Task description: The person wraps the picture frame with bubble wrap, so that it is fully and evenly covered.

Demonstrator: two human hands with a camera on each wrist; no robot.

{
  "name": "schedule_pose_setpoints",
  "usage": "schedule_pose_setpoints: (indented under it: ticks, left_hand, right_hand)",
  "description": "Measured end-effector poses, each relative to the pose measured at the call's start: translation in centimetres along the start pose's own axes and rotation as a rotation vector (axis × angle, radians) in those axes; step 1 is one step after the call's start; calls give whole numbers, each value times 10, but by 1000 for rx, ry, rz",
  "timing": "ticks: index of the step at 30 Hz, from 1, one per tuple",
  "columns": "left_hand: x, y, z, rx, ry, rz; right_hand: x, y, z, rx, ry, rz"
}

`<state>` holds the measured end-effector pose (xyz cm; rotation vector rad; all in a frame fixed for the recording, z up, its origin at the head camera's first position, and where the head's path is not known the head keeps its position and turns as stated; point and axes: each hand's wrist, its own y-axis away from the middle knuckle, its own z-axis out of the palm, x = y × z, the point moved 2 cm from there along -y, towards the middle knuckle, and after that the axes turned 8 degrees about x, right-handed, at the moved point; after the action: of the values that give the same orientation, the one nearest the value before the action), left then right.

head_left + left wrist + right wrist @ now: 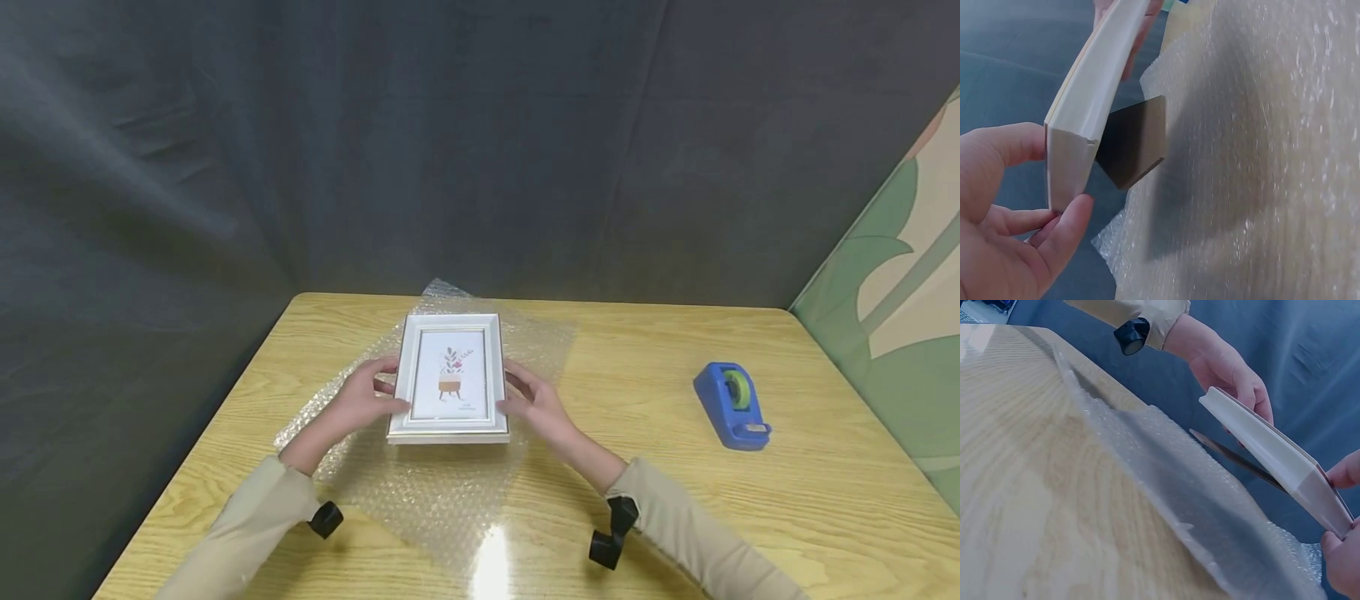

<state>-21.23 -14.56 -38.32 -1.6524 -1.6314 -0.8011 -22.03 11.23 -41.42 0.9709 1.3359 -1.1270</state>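
Note:
Both hands hold a white picture frame (450,429) above a sheet of bubble wrap (427,500). Its picture, a potted plant in a stand, faces up toward the head camera. My left hand (366,393) grips the left side, thumb on the front face. On the opposite side my right hand (536,402) grips it the same way. In the left wrist view, a brown stand flap (1138,140) juts out from the back of the picture frame (1088,94). The right wrist view shows a gap between the picture frame (1266,447) and the bubble wrap (1172,469).
A blue tape dispenser (727,408) with a green roll stands on the right of the wooden table (630,350). Behind the table hangs a dark curtain (480,150). A wall with a leaf pattern (900,275) borders the right side.

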Motion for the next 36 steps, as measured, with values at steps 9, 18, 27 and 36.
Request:
schedule_pose_setpoints:
  ticks: [9,18,27,36]
  left_hand:
    - [-13,-9,0,-50,27,4]
    - [-34,-21,9,-82,37,-28]
    - [-47,-22,20,-70,34,-30]
    - [-58,-22,23,-50,9,-30]
  right_hand:
    - [20,-4,11,25,-79,37]
    - [36,-11,16,71,-17,57]
    - [51,-12,20,89,27,74]
    - [55,-13,22,13,17,1]
